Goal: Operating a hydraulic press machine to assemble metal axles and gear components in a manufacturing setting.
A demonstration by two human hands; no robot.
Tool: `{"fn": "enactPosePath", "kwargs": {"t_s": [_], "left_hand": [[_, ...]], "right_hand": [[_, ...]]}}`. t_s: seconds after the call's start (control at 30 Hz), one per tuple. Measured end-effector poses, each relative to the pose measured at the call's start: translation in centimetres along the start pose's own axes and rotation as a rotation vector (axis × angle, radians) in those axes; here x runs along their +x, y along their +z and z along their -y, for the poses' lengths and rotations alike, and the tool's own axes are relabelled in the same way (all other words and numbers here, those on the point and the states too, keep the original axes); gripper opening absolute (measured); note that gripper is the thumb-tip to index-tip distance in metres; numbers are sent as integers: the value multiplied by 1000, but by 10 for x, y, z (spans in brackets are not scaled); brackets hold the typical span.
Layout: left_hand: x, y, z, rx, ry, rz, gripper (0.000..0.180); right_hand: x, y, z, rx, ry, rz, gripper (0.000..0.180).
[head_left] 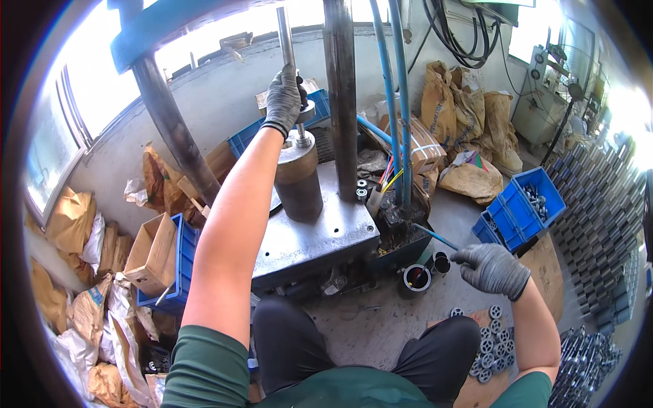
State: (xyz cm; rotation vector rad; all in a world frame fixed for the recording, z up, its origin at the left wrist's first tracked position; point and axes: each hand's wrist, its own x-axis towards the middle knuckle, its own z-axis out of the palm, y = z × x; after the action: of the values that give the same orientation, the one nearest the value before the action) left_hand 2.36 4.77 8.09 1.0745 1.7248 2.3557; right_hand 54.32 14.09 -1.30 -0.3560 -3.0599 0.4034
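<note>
Left side: a window (51, 156) in a pale wall, with brown paper sacks (71, 217) and a cardboard box (153, 255) set in a blue crate (182, 265) on the concrete floor (367, 326). Centre: the left hand (282, 102), gloved, is closed around a thin upright rod (287, 41) above a dark steel cylinder (298, 177) standing on a grey steel press plate (320, 234). Right of the plate: the right hand (491, 268), gloved, is loosely curled and holds nothing, just above small round metal parts (490, 343) on a board. Far right: a blue bin (527, 204) and stacked dark metal pieces (598, 204).
</note>
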Motion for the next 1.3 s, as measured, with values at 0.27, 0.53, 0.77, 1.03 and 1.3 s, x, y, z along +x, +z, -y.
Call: {"fn": "enactPosePath", "kwargs": {"t_s": [0.27,0.53,0.77,1.03,1.3], "left_hand": [[4,1,1,-66,-41,-26,56],[1,0,1,-41,-37,-29,54],[2,-1,0,-20,-17,-29,57],[2,0,-1,-17,-49,-27,56],[2,-1,3,-20,-10,-40,55]], "right_hand": [[-43,49,-9,6,46,168,26],[-38,37,-12,18,43,163,24],[-40,38,-16,51,38,209,23],[-33,29,-16,101,97,95,20],[-30,29,-13,28,97,202,22]]}}
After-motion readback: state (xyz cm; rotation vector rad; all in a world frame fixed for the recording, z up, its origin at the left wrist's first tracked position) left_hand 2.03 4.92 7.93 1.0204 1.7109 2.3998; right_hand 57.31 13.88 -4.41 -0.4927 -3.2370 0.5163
